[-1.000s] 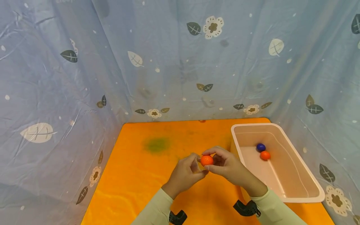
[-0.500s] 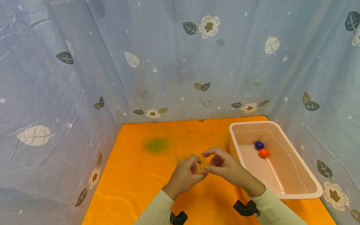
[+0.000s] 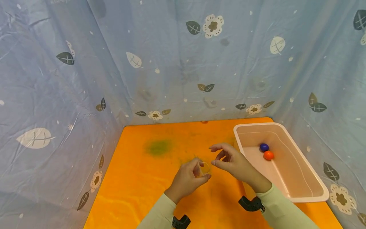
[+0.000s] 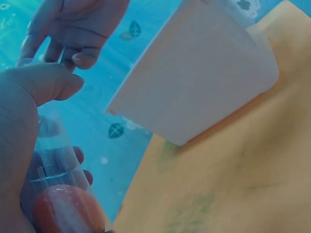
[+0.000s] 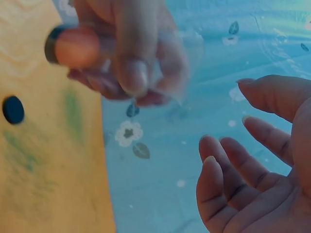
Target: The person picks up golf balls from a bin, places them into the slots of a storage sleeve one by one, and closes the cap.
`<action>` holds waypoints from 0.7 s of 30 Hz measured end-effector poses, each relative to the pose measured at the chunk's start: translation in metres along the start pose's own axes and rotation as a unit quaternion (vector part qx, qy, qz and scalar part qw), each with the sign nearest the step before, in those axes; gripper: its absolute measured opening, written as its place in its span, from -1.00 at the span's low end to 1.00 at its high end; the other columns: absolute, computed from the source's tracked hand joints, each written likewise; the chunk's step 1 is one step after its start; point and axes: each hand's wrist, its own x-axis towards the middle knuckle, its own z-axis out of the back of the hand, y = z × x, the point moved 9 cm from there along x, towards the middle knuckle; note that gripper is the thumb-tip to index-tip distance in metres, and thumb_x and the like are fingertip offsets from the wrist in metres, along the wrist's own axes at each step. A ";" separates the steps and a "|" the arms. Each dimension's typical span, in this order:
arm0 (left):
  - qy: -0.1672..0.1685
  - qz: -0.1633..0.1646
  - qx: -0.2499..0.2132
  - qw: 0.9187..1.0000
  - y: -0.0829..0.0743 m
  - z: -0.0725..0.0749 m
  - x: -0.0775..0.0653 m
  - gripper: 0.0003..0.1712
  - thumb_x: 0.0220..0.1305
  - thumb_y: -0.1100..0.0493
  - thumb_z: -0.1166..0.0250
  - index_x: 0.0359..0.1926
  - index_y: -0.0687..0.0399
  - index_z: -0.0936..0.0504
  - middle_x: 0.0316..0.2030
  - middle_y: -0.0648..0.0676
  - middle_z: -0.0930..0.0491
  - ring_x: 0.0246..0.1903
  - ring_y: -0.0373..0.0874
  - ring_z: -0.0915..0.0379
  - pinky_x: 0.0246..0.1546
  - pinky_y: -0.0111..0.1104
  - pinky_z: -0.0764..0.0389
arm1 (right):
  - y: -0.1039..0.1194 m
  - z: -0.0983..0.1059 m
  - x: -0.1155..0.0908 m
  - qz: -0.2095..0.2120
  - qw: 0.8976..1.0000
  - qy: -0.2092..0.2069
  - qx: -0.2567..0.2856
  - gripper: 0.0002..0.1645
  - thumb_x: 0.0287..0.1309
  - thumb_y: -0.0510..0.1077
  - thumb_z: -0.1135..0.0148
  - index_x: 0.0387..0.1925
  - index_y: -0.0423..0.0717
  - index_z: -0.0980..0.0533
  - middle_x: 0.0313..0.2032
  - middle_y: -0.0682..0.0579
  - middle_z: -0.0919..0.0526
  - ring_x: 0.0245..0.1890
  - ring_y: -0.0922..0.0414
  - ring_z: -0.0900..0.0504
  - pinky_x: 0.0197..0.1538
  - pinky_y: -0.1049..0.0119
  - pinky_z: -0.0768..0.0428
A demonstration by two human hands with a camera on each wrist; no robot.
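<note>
My left hand grips a clear plastic tube, its mouth up toward the camera in the head view. At the tube's lower end, an orange ball shows through the wall in the left wrist view. The right wrist view shows a black end on the tube beyond that ball. Beside the tube's mouth, apart from it, my right hand holds nothing, its fingers loosely bent.
A pink plastic bin stands at the right of the orange table, with a blue ball and another orange ball inside. A black disc lies on the tabletop. Patterned blue curtains surround the table.
The orange ball left my right fingertips and now sits down inside the clear tube. My right hand has drawn back slightly up and right, while the left keeps its place.
</note>
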 end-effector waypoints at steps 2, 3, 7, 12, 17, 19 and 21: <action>0.002 0.006 -0.010 1.000 0.002 -0.001 0.000 -0.71 0.46 -0.09 -0.52 -0.02 -0.19 -0.58 -0.52 -0.18 -0.48 -0.58 -0.30 -0.45 -0.29 -0.35 -0.67 | 0.001 0.009 0.002 -0.001 1.000 -0.021 -0.021 -0.53 0.46 -0.26 -0.45 0.31 -0.08 -0.57 0.23 -0.07 -0.60 -0.09 -0.02 -0.66 -0.11 0.19 -0.70; 0.003 0.009 -0.013 1.000 0.003 -0.001 0.000 -0.70 0.46 -0.10 -0.52 -0.01 -0.18 -0.59 -0.52 -0.17 -0.48 -0.59 -0.29 -0.44 -0.33 -0.36 -0.65 | 0.001 0.014 0.003 -0.001 0.999 -0.030 -0.034 -0.53 0.46 -0.25 -0.45 0.32 -0.08 -0.57 0.22 -0.06 -0.60 -0.09 0.00 -0.66 -0.11 0.19 -0.70; 0.005 0.019 -0.024 1.000 0.005 -0.004 -0.002 -0.68 0.46 -0.10 -0.52 0.04 -0.16 -0.61 -0.52 -0.16 -0.50 -0.62 -0.26 -0.41 -0.45 -0.35 -0.61 | 0.003 0.035 0.008 -0.003 0.993 -0.069 -0.098 -0.49 0.43 -0.22 -0.49 0.34 -0.09 -0.57 0.18 -0.05 -0.59 -0.11 0.06 -0.67 -0.08 0.19 -0.69; 0.004 0.027 -0.018 0.999 0.007 -0.004 -0.003 -0.71 0.47 -0.10 -0.51 0.01 -0.23 -0.60 -0.51 -0.18 -0.50 -0.55 -0.27 -0.48 -0.17 -0.30 -0.70 | -0.004 0.066 0.014 -0.018 0.983 -0.110 -0.148 -0.45 0.45 -0.18 -0.48 0.37 -0.15 -0.53 0.17 -0.13 -0.57 -0.11 0.02 -0.67 -0.06 0.25 -0.65; 0.002 0.032 -0.019 0.999 0.010 -0.004 -0.005 -0.73 0.47 -0.11 -0.51 -0.02 -0.25 -0.59 -0.50 -0.18 -0.51 -0.46 -0.31 -0.52 -0.06 -0.25 -0.70 | -0.024 0.100 0.017 -0.061 0.975 -0.148 -0.156 -0.40 0.52 -0.08 -0.43 0.42 -0.22 -0.49 0.20 -0.26 -0.58 -0.04 -0.09 -0.65 -0.08 0.37 -0.62; 0.002 0.033 -0.017 0.999 0.011 -0.004 -0.006 -0.72 0.47 -0.12 -0.51 -0.02 -0.25 -0.59 -0.50 -0.19 -0.51 -0.46 -0.31 -0.52 -0.05 -0.25 -0.69 | -0.035 0.114 0.017 -0.082 0.971 -0.164 -0.156 -0.37 0.54 0.00 -0.41 0.43 -0.21 -0.47 0.21 -0.27 -0.57 -0.03 -0.12 -0.63 -0.11 0.34 -0.62; 0.001 0.032 -0.017 0.999 0.012 -0.004 -0.006 -0.72 0.47 -0.10 -0.51 -0.02 -0.20 -0.60 -0.50 -0.18 -0.51 -0.50 -0.29 -0.50 -0.07 -0.25 -0.70 | -0.048 0.127 0.017 -0.100 0.967 -0.182 -0.150 -0.32 0.54 0.09 -0.40 0.45 -0.20 -0.46 0.22 -0.26 -0.56 -0.01 -0.13 -0.61 -0.13 0.31 -0.62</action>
